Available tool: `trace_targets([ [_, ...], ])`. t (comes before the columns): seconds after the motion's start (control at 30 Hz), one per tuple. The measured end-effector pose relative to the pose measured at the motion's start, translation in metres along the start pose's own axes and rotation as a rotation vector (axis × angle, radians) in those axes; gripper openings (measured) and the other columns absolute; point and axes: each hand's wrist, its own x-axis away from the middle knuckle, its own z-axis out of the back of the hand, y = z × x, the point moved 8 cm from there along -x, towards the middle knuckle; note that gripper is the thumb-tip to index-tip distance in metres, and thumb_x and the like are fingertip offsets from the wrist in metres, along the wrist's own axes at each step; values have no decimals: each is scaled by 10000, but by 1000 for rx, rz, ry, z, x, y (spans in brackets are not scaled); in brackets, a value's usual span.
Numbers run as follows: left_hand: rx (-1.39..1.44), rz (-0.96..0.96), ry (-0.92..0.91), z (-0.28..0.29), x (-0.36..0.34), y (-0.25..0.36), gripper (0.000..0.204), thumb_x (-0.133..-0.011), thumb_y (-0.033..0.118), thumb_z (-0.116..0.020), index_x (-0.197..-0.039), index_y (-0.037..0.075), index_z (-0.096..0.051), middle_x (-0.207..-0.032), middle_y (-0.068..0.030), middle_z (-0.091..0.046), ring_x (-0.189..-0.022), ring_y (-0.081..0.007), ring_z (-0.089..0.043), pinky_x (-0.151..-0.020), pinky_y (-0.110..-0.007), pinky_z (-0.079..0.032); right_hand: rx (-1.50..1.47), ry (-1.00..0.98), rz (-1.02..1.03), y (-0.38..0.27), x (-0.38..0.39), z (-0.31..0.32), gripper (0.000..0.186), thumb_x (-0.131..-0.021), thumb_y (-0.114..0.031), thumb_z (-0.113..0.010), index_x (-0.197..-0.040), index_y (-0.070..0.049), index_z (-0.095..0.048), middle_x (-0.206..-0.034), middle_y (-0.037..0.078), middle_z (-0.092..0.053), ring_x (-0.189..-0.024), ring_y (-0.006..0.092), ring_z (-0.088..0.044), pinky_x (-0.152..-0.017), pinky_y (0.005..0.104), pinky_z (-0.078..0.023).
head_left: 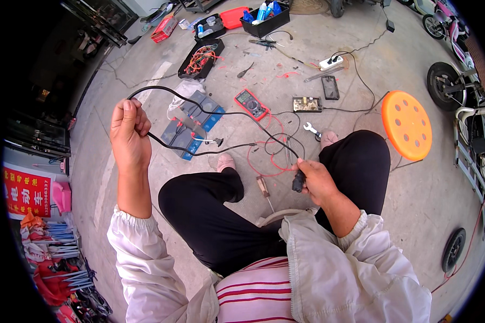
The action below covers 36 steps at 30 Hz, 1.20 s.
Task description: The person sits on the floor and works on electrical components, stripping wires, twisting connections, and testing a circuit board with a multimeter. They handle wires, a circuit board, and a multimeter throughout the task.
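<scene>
A black cable (214, 112) runs in a raised arc between my two hands. My left hand (130, 126), lifted at the left, is closed round its bend, and a free end hangs back toward the middle. Lower down, my right hand (317, 182) grips the cable near its black plug (297, 182), which points downward. Beyond the hands lie a red multimeter (251, 105) with red and black leads and an opened device with a bare circuit board (307, 104). Blue battery packs (172, 134) rest on the floor under the cable. Near my feet is a screwdriver (263, 187).
An orange round stool (407, 125) stands at the right, by a wheel (443, 86) and parked scooters. A wrench (311, 129) lies near my right foot. Farther off are a white power strip (331, 63), a box of wires (201, 58) and a black tray of bottles (265, 20).
</scene>
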Motion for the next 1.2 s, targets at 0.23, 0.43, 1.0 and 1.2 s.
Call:
trace_targets([
  [0.23, 71, 39, -28, -6, -4, -16, 219, -1028, 259, -544, -943, 59, -574, -737, 29, -407, -655, -68, -341, -576, -216, -309, 37, 14, -22, 6, -6, 3, 325, -1022, -336, -532, -913, -47, -634, -690, 8, -539, -476, 76, -429, -396, 243, -335],
  [0.43, 98, 84, -55, -12, -2, -27, 225, -1025, 266, -537, -946, 57, -565, -736, 23, -410, -661, -71, -354, -585, -225, -312, 20, 5, -22, 7, -7, 0, 319, -1027, -330, -521, -932, -45, -631, -702, 15, -545, -477, 76, -428, -395, 243, -340],
  [1.0, 195, 196, -140, -8, 3, -76, 263, -994, 288, -506, -930, 37, -547, -731, -2, -403, -710, -129, -388, -692, -289, -345, -138, -40, -96, 11, -9, -3, 329, -1030, -318, -523, -953, -17, -632, -724, 28, -564, -501, 81, -426, -419, 251, -349],
  [1.2, 128, 228, -80, 3, 7, -92, 249, -958, 266, -567, -914, 21, -559, -764, -15, -454, -729, -135, -400, -710, -284, -349, -280, -75, -169, 9, -4, -10, 334, -1035, -293, -519, -994, 28, -602, -740, 54, -552, -502, 80, -428, -419, 240, -342],
])
